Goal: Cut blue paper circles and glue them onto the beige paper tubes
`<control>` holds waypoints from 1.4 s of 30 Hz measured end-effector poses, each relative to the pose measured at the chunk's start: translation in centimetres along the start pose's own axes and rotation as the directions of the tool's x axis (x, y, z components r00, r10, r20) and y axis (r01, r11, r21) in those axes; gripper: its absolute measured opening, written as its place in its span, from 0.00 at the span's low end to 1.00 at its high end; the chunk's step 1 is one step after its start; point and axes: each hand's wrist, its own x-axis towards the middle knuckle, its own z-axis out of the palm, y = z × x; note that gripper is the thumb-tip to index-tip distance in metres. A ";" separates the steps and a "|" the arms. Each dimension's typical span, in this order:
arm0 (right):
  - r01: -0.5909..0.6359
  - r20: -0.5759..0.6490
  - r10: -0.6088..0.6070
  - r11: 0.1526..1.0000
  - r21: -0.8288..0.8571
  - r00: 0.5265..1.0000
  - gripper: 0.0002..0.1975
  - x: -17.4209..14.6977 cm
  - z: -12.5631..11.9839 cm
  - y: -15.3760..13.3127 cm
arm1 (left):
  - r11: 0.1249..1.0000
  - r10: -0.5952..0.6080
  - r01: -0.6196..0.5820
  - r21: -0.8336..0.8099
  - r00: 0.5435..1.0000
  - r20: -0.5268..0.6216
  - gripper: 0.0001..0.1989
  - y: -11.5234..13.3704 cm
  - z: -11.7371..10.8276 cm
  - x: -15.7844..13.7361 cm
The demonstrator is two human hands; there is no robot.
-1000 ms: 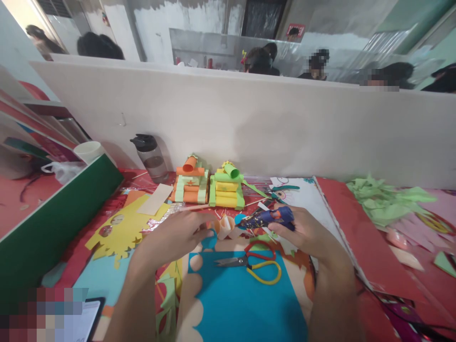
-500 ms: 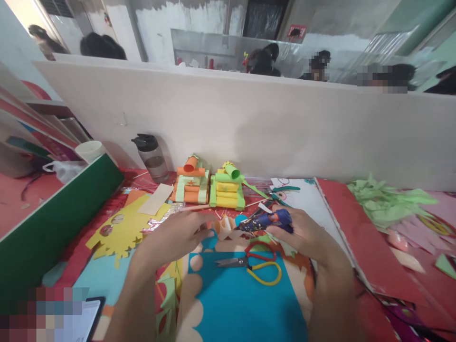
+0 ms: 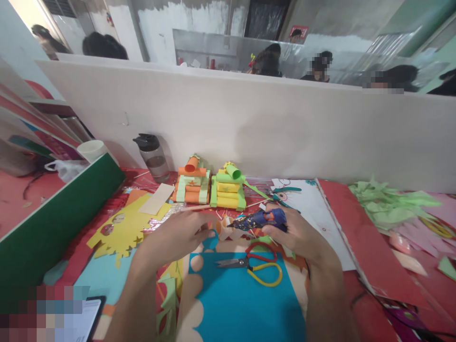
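Observation:
In my right hand (image 3: 288,232) is a dark blue hot glue gun (image 3: 258,220), its tip pointing left toward my other hand. My left hand (image 3: 185,232) pinches a small blue paper circle (image 3: 210,241) between thumb and fingers. Below both hands lies a blue paper sheet (image 3: 242,304) with a scalloped left edge. Scissors (image 3: 245,263) with one red and one yellow handle rest on it, blades partly apart. Behind the hands stand two paper tank models, an orange one (image 3: 192,185) and a yellow-green one (image 3: 228,189).
A water bottle (image 3: 152,157) stands by the white partition (image 3: 221,118). Yellow paper scraps (image 3: 124,228) lie left, near a green board (image 3: 64,218). Pliers (image 3: 287,190), a red board (image 3: 363,237) and green tissue paper (image 3: 388,202) are on the right. A phone (image 3: 90,316) sits at lower left.
My right hand has moved slightly left, bringing the glue gun's tip closer to the blue circle. A larger blue circle seen behind the tip is now out of sight.

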 end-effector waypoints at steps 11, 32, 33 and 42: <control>-0.009 -0.005 0.010 0.999 0.045 1.000 0.13 0.4 0.3 0.0 | 1.000 0.012 -0.012 -0.001 1.000 -0.021 0.15 0.2 -0.1 0.0; 0.016 -0.026 -0.017 0.999 -0.052 1.000 0.15 0.9 0.9 -0.4 | 1.000 0.021 -0.022 -0.010 1.000 -0.013 0.16 0.1 -0.1 0.0; 0.018 -0.029 -0.019 0.999 -0.052 0.999 0.14 0.9 0.9 -0.5 | 1.000 0.024 -0.024 -0.008 1.000 -0.011 0.15 0.1 -0.1 0.0; 0.020 0.033 -0.017 0.996 -0.088 0.999 0.15 0.5 0.3 -0.5 | 0.999 0.025 -0.024 0.022 0.999 -0.022 0.14 0.2 -0.1 0.0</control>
